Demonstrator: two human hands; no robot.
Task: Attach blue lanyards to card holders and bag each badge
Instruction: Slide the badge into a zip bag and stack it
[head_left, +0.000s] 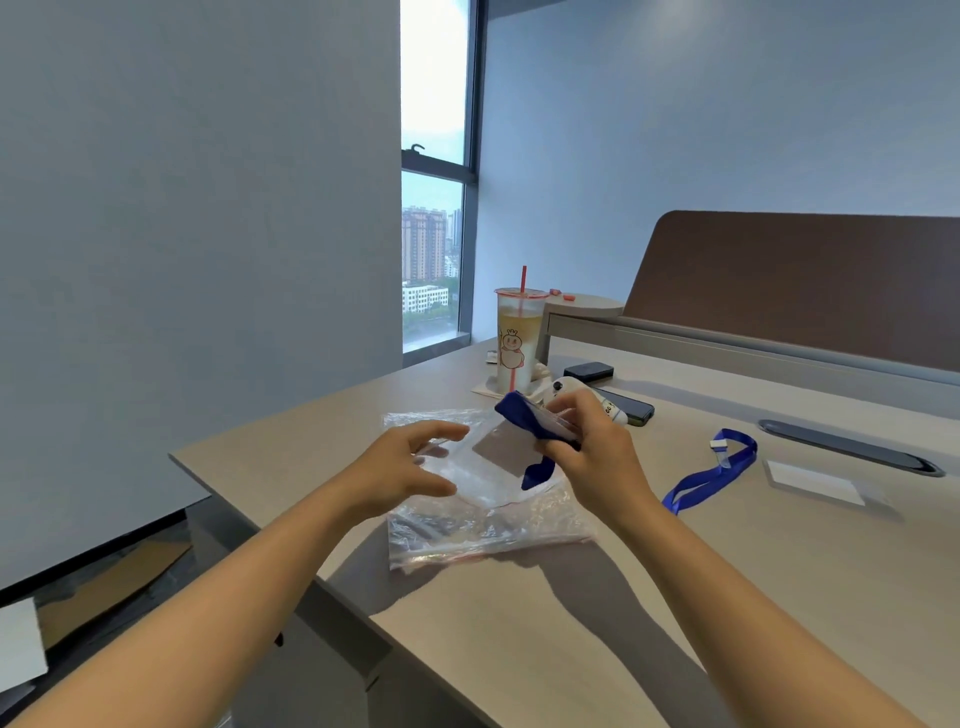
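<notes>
Pinching a folded blue lanyard with its clear card holder in the right hand, fingers curled round the bundle, just above the table. Hovering at nine o'clock from it, the left hand, fingers spread and relaxed, gripping nothing, over a stack of clear zip bags. Lying at three o'clock, a second blue lanyard, then a loose card holder. Standing at twelve o'clock, a drink cup and two phones.
</notes>
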